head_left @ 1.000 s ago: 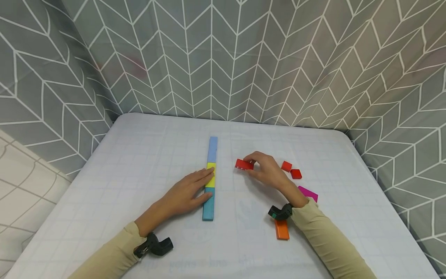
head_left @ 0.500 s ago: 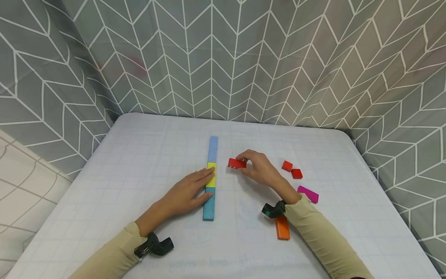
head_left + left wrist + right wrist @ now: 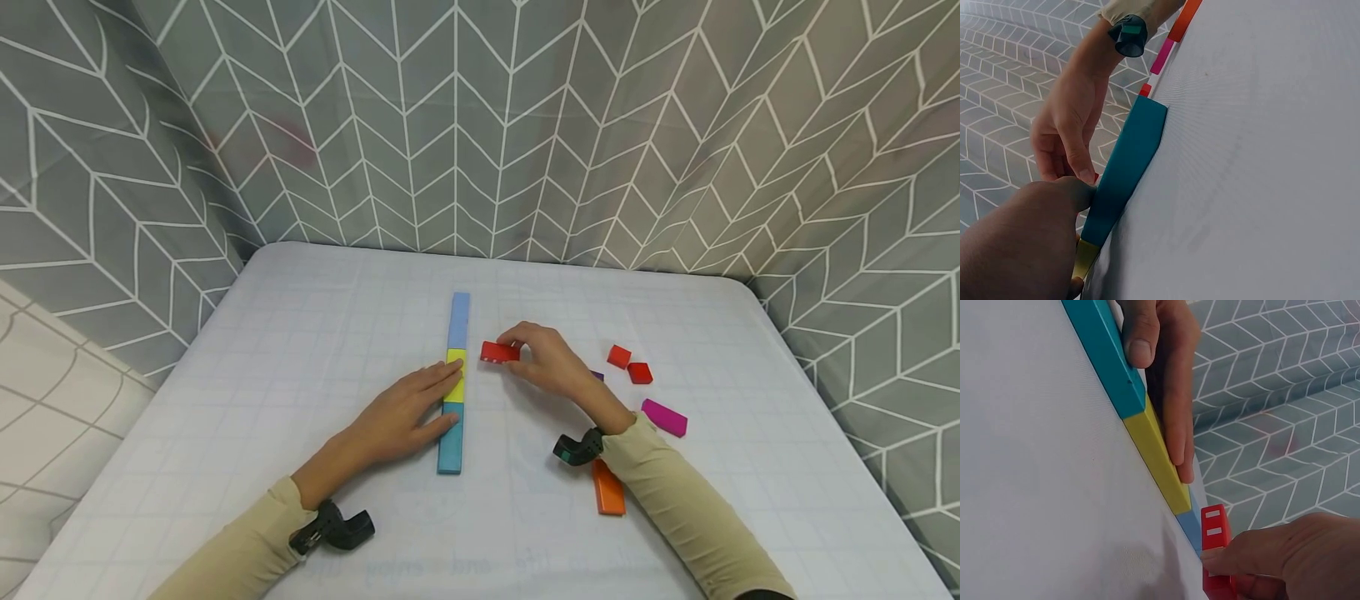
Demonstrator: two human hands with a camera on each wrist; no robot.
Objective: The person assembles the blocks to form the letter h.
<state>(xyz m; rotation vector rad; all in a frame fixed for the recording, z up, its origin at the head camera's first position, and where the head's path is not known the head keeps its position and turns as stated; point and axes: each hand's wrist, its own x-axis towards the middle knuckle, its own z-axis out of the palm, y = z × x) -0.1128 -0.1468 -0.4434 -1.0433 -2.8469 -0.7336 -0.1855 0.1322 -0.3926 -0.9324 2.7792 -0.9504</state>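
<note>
A teal block (image 3: 450, 450), a yellow block (image 3: 453, 395) and a light blue block (image 3: 459, 321) lie end to end in a straight row. Across the teal and yellow blocks rests my left hand (image 3: 397, 412), its fingers straight. In the right wrist view, its thumb touches the teal block (image 3: 1100, 356) and its fingertips the yellow one (image 3: 1159, 464). My right hand (image 3: 551, 362) pinches a red block (image 3: 495, 352) between thumb and fingers, just right of the row and apart from it. White squares mark one side of the red block (image 3: 1214, 531).
Two small red blocks, one (image 3: 618, 357) beside the other (image 3: 640, 372), lie right of my right hand. A magenta block (image 3: 665, 417) and an orange block (image 3: 611, 493) are nearer. A dark purple piece (image 3: 597, 376) shows partly behind the right wrist. Patterned curtains surround the white-covered table.
My right hand has moved left with the red block, closer to the row. A purple piece has come into view behind that wrist. My left hand has stayed in place.
</note>
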